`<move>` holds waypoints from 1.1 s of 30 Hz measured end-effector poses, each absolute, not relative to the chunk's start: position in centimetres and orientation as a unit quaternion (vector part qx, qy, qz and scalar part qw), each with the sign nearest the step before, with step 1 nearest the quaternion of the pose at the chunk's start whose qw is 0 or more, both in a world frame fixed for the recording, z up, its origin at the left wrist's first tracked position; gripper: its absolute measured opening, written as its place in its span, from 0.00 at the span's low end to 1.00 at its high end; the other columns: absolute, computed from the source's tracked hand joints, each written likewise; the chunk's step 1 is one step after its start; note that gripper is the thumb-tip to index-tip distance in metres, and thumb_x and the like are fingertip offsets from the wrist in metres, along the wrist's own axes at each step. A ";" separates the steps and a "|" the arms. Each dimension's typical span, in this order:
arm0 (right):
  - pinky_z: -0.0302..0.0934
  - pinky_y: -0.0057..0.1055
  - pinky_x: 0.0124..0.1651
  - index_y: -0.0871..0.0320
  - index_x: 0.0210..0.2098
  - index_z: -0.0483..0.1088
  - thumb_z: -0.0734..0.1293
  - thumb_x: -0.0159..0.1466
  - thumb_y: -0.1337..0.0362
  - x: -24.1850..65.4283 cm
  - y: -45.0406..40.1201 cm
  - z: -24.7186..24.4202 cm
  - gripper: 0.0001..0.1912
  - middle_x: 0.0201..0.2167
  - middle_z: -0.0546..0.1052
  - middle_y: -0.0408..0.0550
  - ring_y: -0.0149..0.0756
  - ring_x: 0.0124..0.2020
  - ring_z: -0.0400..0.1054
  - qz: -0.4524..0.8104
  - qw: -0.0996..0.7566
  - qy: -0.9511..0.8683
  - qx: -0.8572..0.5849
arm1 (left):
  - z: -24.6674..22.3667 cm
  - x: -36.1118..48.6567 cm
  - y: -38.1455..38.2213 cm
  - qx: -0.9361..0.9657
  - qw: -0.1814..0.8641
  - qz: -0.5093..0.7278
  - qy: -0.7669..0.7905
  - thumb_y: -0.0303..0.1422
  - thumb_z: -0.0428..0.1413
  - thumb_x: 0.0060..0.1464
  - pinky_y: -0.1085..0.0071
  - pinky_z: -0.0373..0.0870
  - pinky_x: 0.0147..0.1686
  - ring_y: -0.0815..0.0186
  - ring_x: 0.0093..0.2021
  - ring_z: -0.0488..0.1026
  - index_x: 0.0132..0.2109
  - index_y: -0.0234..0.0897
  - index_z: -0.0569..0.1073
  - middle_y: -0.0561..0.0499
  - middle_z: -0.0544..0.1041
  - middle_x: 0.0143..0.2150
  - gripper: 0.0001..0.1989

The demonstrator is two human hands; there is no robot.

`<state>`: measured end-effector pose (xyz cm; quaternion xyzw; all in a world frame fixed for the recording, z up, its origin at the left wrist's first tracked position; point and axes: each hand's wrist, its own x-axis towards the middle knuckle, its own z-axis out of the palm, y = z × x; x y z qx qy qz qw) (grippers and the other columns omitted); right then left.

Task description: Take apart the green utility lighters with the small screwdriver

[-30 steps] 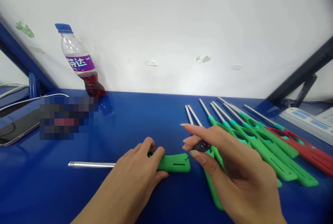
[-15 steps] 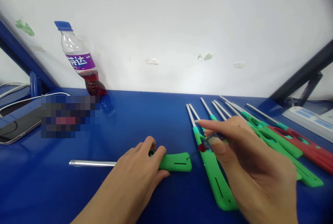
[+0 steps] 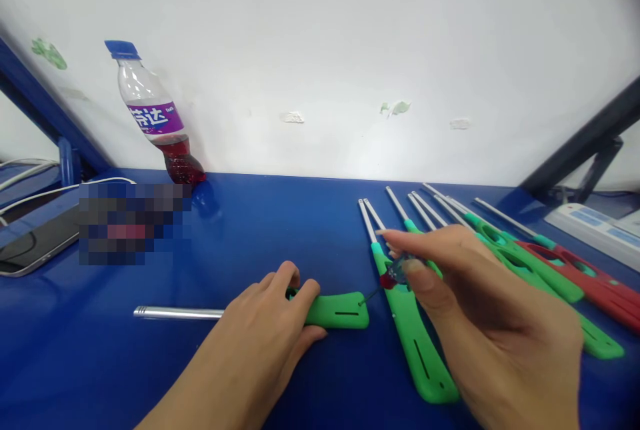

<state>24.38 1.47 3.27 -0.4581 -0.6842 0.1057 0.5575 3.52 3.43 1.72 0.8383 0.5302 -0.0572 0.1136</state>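
Around a green lighter (image 3: 340, 311) curls the left hand (image 3: 270, 315).

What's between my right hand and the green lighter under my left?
In the head view, a thin-shafted tool spans the gap; part of another green lighter also shows there.

Blue table (image 3: 280, 237): glossy; clock read from its middle
Lone green lighter (image 3: 327, 311): middle, stem toward 9 o'clock
Green lighter row (image 3: 410, 337): 3–4 o'clock
Red lighters (image 3: 603, 287): 3 o'clock
Power strip (image 3: 593, 233): white, past 2 o'clock
Bottle (image 3: 159, 120): blue-capped, 10 o'clock
Phone (image 3: 40, 243): 9 o'clock
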 end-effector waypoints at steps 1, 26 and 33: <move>0.68 0.27 0.36 0.40 0.54 0.81 0.68 0.75 0.66 24.4 1.4 3.3 0.15 0.39 0.79 0.41 0.32 0.37 0.72 0.113 0.554 -0.682 -0.463 | 1.7 3.5 3.4 0.837 0.115 -0.059 0.532 0.31 0.61 0.69 0.46 0.80 0.53 0.49 0.53 0.79 0.59 0.43 0.76 0.43 0.74 0.57 0.14; 0.72 0.30 0.40 0.42 0.49 0.82 0.70 0.74 0.65 24.5 1.5 3.4 0.11 0.41 0.82 0.41 0.35 0.39 0.75 0.134 0.574 -0.661 -0.465 | 2.4 3.9 3.5 0.832 0.122 -0.072 0.536 0.31 0.58 0.71 0.46 0.79 0.56 0.50 0.55 0.79 0.59 0.43 0.76 0.42 0.74 0.60 0.13; 0.70 0.31 0.40 0.44 0.45 0.82 0.73 0.71 0.67 24.3 1.5 3.4 0.09 0.41 0.80 0.42 0.36 0.40 0.73 0.116 0.588 -0.658 -0.457 | 2.2 3.8 3.4 0.835 0.115 -0.061 0.535 0.31 0.59 0.70 0.46 0.79 0.57 0.49 0.56 0.79 0.60 0.44 0.76 0.42 0.74 0.60 0.13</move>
